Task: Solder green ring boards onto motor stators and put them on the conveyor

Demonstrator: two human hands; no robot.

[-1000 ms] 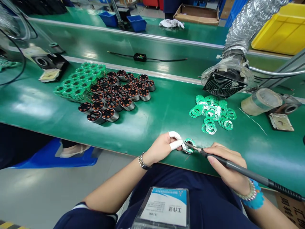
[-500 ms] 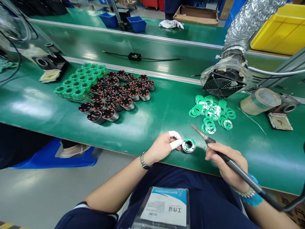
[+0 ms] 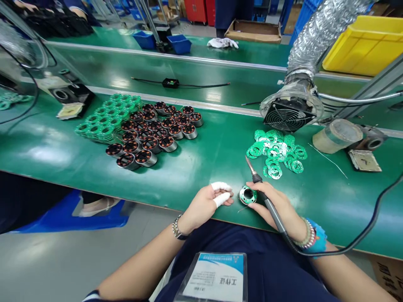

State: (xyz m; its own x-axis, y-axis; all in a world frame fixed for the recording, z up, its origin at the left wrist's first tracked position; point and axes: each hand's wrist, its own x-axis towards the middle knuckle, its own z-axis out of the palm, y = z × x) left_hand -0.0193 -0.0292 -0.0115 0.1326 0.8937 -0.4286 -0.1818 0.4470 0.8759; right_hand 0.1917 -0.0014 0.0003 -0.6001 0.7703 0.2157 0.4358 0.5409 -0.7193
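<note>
A small round motor stator (image 3: pixel 243 199) with a green ring circuit board on top stands upright near the bench's front edge. My right hand (image 3: pixel 281 205) pinches it between thumb and forefinger. The same hand carries a soldering iron (image 3: pixel 274 214), its tip pointing up and away to the left. Just left of the stator, my left hand (image 3: pixel 204 205) is apart from it, fingers loosely parted and holding nothing. White finger cots cover its thumb and forefinger. A thin wire lies below the stator.
Stators with copper windings (image 3: pixel 151 144) stand in rows at left, beside stacked green ring boards (image 3: pixel 103 119). Loose ring boards (image 3: pixel 273 151) lie ahead of my right hand, below a fume fan (image 3: pixel 289 113). A solder-iron stand (image 3: pixel 367 155) and the iron's cable (image 3: pixel 374 214) are at right.
My left hand has let go of the stator and drawn back left. My right hand has moved left with the soldering iron and taken hold of the stator.
</note>
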